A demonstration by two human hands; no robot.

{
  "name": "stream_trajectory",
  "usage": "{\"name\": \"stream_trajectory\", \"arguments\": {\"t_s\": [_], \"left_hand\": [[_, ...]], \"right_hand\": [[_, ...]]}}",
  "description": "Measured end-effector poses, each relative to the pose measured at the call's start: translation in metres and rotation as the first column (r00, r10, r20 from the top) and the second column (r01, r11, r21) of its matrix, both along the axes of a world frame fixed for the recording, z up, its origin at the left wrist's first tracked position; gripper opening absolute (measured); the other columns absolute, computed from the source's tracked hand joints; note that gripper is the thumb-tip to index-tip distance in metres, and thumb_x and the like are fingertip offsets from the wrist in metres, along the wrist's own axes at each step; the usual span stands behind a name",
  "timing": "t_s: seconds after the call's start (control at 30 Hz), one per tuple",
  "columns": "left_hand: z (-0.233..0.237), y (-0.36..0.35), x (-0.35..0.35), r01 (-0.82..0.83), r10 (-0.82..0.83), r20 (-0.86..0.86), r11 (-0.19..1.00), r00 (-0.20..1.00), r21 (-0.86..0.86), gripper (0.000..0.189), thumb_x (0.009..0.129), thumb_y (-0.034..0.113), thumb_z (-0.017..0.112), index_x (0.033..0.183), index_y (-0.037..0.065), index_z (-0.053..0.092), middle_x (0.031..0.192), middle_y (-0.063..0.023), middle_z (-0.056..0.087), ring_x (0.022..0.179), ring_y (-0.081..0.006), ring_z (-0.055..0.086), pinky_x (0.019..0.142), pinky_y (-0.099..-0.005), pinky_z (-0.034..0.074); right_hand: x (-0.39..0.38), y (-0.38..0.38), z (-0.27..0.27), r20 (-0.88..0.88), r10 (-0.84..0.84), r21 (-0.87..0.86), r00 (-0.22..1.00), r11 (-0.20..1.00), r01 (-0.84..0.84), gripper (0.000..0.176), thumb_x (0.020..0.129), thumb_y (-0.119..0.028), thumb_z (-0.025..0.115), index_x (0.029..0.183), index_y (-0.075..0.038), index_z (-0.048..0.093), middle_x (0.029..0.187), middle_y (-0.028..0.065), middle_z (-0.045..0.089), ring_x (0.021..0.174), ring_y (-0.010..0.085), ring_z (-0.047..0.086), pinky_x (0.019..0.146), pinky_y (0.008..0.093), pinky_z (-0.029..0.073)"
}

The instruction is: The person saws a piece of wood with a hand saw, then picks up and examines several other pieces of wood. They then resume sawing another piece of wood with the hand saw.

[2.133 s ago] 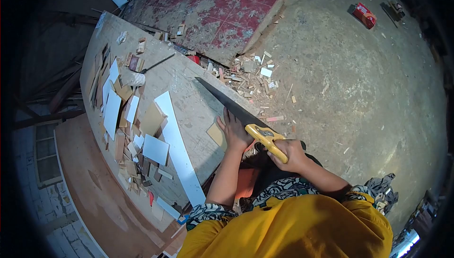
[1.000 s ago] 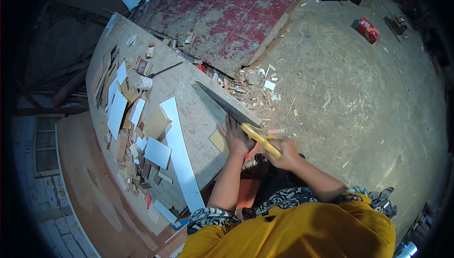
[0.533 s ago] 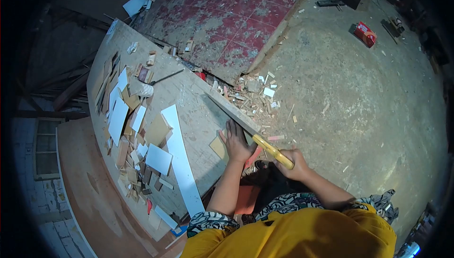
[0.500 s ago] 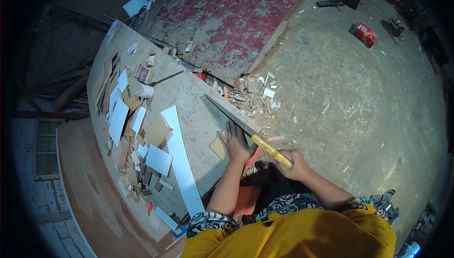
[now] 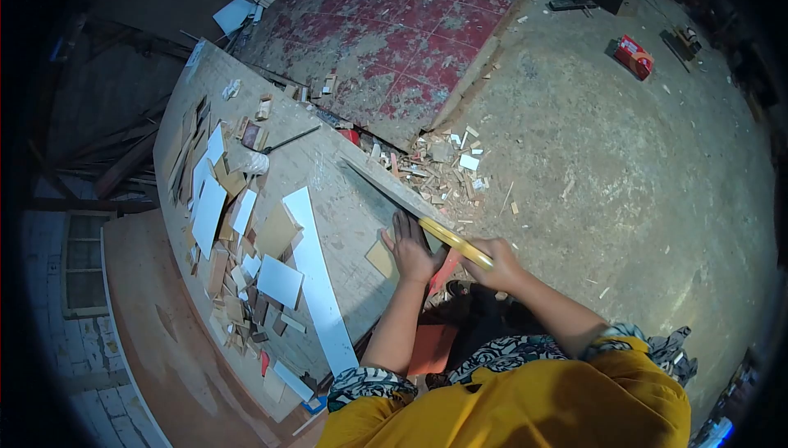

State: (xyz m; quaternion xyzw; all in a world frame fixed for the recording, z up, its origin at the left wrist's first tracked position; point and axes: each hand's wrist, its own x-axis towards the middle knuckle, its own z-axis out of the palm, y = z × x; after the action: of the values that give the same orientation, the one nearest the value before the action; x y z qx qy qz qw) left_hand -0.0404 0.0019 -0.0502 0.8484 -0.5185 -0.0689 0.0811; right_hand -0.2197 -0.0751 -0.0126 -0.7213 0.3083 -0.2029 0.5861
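My right hand [image 5: 499, 267] is wrapped round the yellow handle of a handsaw [image 5: 453, 241]. The saw's dark blade runs away to the upper left along the edge of the wooden worktable [image 5: 341, 239]. Close beside the handle, my left hand [image 5: 413, 258] lies with fingers stretched out, pressing down near the table edge. What is under that palm is mostly hidden. A small tan board piece [image 5: 381, 261] rests just left of it. Below the hands, something red [image 5: 444, 270] shows at the table's edge.
A long white board strip [image 5: 318, 280] lies on the table, with a heap of offcuts [image 5: 246, 272] to its left. A dark rod [image 5: 293, 139] lies farther up. Scraps [image 5: 447, 165] litter the floor beyond the edge. A red box [image 5: 634, 57] sits at upper right.
The saw has slid up and to the left along the table edge, with my right hand moving with it. My left hand stays in place.
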Motion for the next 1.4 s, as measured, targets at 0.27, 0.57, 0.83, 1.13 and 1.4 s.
{"name": "stream_trajectory", "arguments": {"t_s": [0.27,0.57,0.83,1.13,1.4], "left_hand": [[0.011,-0.006,-0.010,-0.052,0.024,0.111,0.963,0.993,0.263,0.101,0.059,0.049,0.076,0.139,0.004,0.035,0.147,-0.0231,0.023,0.141,-0.0365,0.010,0.107,-0.0656,0.005],[0.005,-0.006,-0.015,-0.221,0.172,0.203,0.944,0.964,0.247,0.091,0.065,0.050,0.067,0.140,0.007,0.037,0.149,-0.0216,0.020,0.142,-0.0349,0.005,0.107,-0.0649,0.001],[0.018,-0.010,-0.014,-0.165,0.144,0.111,0.963,0.983,0.212,0.118,0.059,0.054,0.072,0.143,-0.004,0.015,0.150,-0.0204,0.019,0.142,-0.0312,0.008,0.109,-0.0627,0.002],[0.013,-0.010,-0.013,-0.158,0.136,0.112,0.961,0.984,0.226,0.115,0.060,0.055,0.070,0.143,-0.005,0.017,0.149,-0.0211,0.021,0.142,-0.0319,0.010,0.108,-0.0631,0.002],[0.024,-0.023,-0.001,-0.153,0.129,0.102,0.948,0.986,0.279,0.127,0.054,0.060,0.073,0.143,-0.008,0.012,0.149,-0.0226,0.017,0.142,-0.0342,0.008,0.106,-0.0663,0.000]], "right_hand": [[0.013,-0.006,0.011,0.000,-0.021,-0.098,1.000,0.995,0.021,0.018,0.073,-0.023,0.064,0.083,-0.007,0.064,0.070,0.0190,0.061,0.066,0.0386,0.060,0.061,0.0450,0.047],[0.004,-0.008,0.003,0.009,0.014,-0.091,1.000,0.996,-0.013,0.016,0.074,-0.021,0.065,0.078,-0.006,0.063,0.065,0.0183,0.057,0.062,0.0374,0.058,0.057,0.0415,0.045],[-0.066,0.022,0.019,-0.068,0.021,0.010,0.998,1.000,-0.020,0.012,0.073,-0.019,0.065,0.073,-0.008,0.061,0.064,0.0201,0.057,0.061,0.0394,0.058,0.055,0.0431,0.046],[-0.029,0.007,0.008,-0.051,0.008,0.030,0.999,1.000,-0.006,0.014,0.073,-0.018,0.064,0.078,-0.006,0.062,0.068,0.0182,0.058,0.062,0.0382,0.059,0.056,0.0406,0.046],[-0.044,0.008,0.001,-0.015,-0.042,0.124,0.999,0.991,0.043,0.011,0.075,-0.014,0.063,0.075,-0.004,0.060,0.063,0.0179,0.056,0.058,0.0352,0.059,0.053,0.0380,0.045]]}}
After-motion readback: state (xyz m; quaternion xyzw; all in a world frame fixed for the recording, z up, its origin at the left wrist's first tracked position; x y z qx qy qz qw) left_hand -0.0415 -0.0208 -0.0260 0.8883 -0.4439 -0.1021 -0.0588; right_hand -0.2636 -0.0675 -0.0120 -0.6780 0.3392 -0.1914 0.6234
